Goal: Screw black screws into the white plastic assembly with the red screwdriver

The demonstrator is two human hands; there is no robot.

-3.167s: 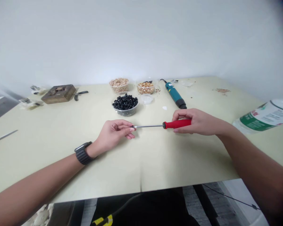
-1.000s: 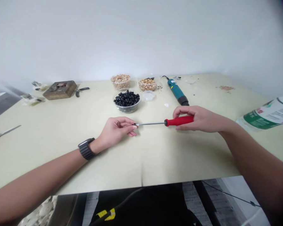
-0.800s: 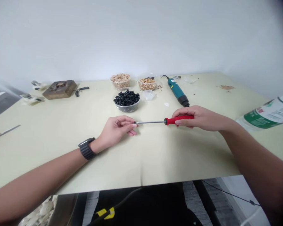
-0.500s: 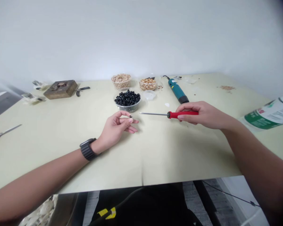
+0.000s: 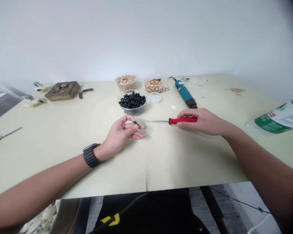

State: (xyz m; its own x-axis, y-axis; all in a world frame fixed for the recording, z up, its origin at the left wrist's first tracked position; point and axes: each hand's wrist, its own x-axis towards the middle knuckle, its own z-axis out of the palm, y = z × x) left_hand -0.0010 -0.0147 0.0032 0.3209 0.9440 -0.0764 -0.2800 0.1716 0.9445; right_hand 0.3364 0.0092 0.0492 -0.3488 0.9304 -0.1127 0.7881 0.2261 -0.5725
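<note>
left hand (image 5: 120, 135) pinches a small dark piece (image 5: 135, 123) on the near side of the bowl (image 5: 133, 111); right hand (image 5: 202, 122) grips a red screwdriver (image 5: 171, 121), tip apart, right of the piece. likely screwdriver work; next calls for lining up tip and piece.

Bright, cool, diffuse light, seemingly from above. White wall (image 5: 146, 39) pale, slightly washed out. Broad soft shadow on tabletop (image 5: 112, 175) below my right hand (image 5: 201, 122); smaller one beside my left hand (image 5: 123, 133). Tiny glints on black pieces (image 5: 132, 99), faint shine along screwdriver (image 5: 170, 121) shaft. Overall soft focus; small dark part (image 5: 135, 122) in my fingertips indistinct. Wide-angle stretch on bottle (image 5: 278, 118), label text illegible. Top right corner blacked out.
</note>
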